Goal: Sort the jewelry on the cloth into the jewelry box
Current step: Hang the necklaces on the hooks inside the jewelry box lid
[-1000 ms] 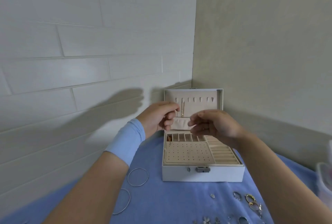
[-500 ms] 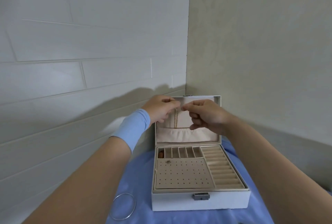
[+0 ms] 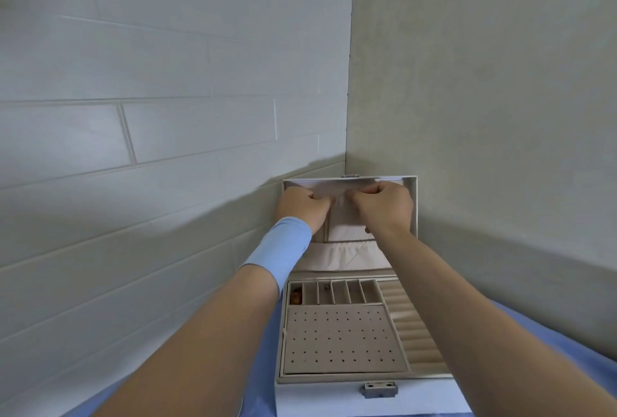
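- The jewelry box (image 3: 334, 396) sits open on a blue cloth (image 3: 594, 366), straight in front of me and close to the corner of the room.
- Its lid (image 3: 414, 213) stands upright, with its back toward the corner where the two walls meet.
- My left hand (image 3: 302, 207) and right hand (image 3: 384, 207) are both raised to the top of the lid's lining. They are close together with a small gap between them.
- The fingers of both hands are curled, with the knuckles toward me. The fingertips are hidden against the lining, so I cannot tell whether they pinch anything.
- A light blue wristband (image 3: 278, 249) wraps my left wrist, and my right forearm is bare.
- Below my hands, a gathered cream pocket (image 3: 344, 256) runs across the lower part of the lid.
- In the tray, a row of small compartments (image 3: 340, 291) lies at the back, and something small and brownish (image 3: 295, 296) is in the leftmost one.
- A perforated panel (image 3: 340, 336) fills the front left of the tray, and ribbed ring rolls (image 3: 414, 326) run down its right side.
- A metal latch (image 3: 379, 389) sits on the box's white front wall.
- The left wall (image 3: 133, 116) is made of long pale tiles with thin joints. My arms cast a shadow across its lower part.
- The right wall (image 3: 484, 82) is plain and greyish beige.
- The cloth shows on both sides of the box, and my forearms cover much of it.
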